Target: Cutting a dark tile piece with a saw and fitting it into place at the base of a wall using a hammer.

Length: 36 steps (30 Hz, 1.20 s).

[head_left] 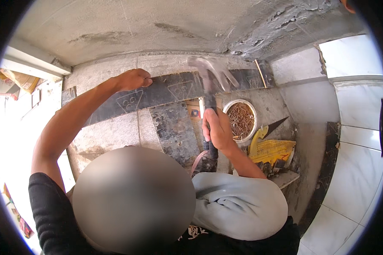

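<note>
My right hand (pixel 219 127) is wrapped round the dark handle of a claw hammer (pixel 209 87). Its metal head, slightly blurred, is over a long dark board (pixel 157 94) with triangular printed marks. At the board's far edge, left of the hammer, my left hand (pixel 136 79) is closed with its fingertips pinched together. Whatever it may hold is too small to make out. Just right of the hammer, a round white tub (pixel 254 121) holds many rusty nails (pixel 240 119).
Near the tub lie a yellow-handled saw (pixel 254 142) and a torn yellow bag (pixel 276 151). A shorter worn dark board (pixel 174 129) lies on the near side of the long one. A rough plastered wall (pixel 157 25) rises behind, with white tiles (pixel 357 170) at right.
</note>
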Each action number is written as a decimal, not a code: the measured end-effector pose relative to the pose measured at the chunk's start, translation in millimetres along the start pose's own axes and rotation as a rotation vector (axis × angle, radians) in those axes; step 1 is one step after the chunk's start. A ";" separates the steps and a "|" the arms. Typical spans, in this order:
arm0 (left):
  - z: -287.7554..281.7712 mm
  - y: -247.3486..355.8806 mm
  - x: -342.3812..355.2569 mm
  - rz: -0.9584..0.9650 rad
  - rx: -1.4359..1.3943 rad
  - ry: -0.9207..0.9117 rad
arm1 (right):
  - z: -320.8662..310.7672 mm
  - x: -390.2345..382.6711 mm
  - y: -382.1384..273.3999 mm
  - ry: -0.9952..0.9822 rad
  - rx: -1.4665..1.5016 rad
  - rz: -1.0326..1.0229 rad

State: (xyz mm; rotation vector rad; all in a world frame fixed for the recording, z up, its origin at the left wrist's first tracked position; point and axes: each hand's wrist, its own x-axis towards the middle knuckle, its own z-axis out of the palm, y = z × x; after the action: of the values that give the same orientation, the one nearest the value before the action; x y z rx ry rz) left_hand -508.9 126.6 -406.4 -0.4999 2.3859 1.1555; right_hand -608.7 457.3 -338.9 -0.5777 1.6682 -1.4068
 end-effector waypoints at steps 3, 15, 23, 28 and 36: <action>-3.9 15.1 0.8 0.119 0.054 0.016 | 2.0 -0.5 23.8 -0.035 -0.028 -0.016; 4.5 4.7 -10.0 0.057 0.155 0.101 | 16.9 -6.2 -7.5 -0.014 0.219 -0.088; 17.6 -1.5 -7.0 0.135 0.100 0.226 | 36.9 3.2 7.3 -0.208 0.249 0.307; 11.6 -12.6 -21.9 0.125 0.064 0.190 | 35.9 -0.6 3.5 0.025 0.464 0.004; 18.7 -17.6 -33.6 0.100 0.021 0.186 | 39.6 12.3 21.9 -0.072 0.249 0.189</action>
State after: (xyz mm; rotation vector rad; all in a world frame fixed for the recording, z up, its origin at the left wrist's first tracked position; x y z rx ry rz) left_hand -467.8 135.5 -410.3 -0.5056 2.6055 1.1714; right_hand -578.4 431.2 -363.6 -0.3170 1.4244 -1.4106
